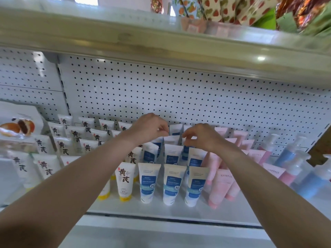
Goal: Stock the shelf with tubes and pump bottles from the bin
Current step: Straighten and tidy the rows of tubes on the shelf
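Left hand and right hand pinch blue tube between them.

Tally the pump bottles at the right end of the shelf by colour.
Blue pump bottles: 2
Pink pump bottles: 2
Total: 4
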Motion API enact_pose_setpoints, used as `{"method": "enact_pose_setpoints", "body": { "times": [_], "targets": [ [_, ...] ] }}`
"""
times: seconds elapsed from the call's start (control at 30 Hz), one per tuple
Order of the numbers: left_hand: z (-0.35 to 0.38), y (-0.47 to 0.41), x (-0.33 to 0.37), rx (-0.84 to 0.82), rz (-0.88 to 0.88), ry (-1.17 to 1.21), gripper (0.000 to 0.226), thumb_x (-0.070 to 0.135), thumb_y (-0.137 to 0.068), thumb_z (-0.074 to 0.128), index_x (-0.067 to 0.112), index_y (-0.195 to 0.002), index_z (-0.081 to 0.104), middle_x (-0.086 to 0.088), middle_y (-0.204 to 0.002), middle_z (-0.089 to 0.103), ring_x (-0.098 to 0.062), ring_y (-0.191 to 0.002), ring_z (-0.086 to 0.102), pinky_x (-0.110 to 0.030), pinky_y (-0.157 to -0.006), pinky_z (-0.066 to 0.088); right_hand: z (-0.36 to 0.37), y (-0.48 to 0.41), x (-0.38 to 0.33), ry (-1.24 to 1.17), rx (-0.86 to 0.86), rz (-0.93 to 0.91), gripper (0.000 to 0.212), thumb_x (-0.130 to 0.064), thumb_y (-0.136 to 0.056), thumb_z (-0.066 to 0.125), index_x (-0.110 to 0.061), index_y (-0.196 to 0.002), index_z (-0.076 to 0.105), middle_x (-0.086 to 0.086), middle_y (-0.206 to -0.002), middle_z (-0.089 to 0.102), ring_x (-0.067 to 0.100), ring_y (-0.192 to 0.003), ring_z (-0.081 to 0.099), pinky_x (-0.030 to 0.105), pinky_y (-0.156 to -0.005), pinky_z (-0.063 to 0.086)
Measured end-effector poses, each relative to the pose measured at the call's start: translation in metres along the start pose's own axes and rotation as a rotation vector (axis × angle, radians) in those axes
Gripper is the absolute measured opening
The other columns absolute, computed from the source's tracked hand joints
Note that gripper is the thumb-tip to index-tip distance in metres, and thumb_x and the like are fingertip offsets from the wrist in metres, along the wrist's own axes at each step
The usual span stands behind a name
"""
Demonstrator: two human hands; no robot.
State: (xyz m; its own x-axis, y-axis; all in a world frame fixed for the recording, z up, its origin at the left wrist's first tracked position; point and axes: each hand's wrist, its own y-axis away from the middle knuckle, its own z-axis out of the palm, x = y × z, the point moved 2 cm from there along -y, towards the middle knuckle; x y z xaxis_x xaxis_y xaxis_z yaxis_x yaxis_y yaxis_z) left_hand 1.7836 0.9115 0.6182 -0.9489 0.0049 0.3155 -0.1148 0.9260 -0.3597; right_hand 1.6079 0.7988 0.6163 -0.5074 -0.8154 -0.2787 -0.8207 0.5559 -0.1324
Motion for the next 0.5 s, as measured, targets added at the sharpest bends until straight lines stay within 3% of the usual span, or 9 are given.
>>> {"method": "enact_pose_setpoints", "body": {
  "times": [0.23, 0.5],
  "targets": [
    [-0.005, 0.017, -0.022, -0.207, -0.054, -0.147, 0.029, 0.046, -0.078, 0.073, 0.027, -0.101, 0.073, 0.013, -0.097, 0.069, -0.008, -0.087, 0.059, -0.029, -0.081, 0.048, 0.018, -0.012, -0.021, -0.021, -0.056, -0.015, 0.029, -0.025, -0.081, 0.076, -0.019, -0.109, 0.073, -0.003, -0.102, 0.071, 0.013, -0.096, 0.063, 0.026, -0.089, 0.048],
    [0.013, 0.021, -0.025, -0.263, -0.048, -0.248, 0.025, 0.029, -0.081, 0.074, 0.022, -0.104, 0.072, 0.004, -0.103, 0.068, -0.019, -0.094, 0.061, -0.033, -0.079, 0.048, 0.03, -0.016, -0.032, 0.026, -0.114, -0.023, 0.025, -0.021, -0.082, 0.074, -0.019, -0.107, 0.073, -0.002, -0.101, 0.071, 0.012, -0.09, 0.062, 0.021, -0.077, 0.04]
  ]
}}
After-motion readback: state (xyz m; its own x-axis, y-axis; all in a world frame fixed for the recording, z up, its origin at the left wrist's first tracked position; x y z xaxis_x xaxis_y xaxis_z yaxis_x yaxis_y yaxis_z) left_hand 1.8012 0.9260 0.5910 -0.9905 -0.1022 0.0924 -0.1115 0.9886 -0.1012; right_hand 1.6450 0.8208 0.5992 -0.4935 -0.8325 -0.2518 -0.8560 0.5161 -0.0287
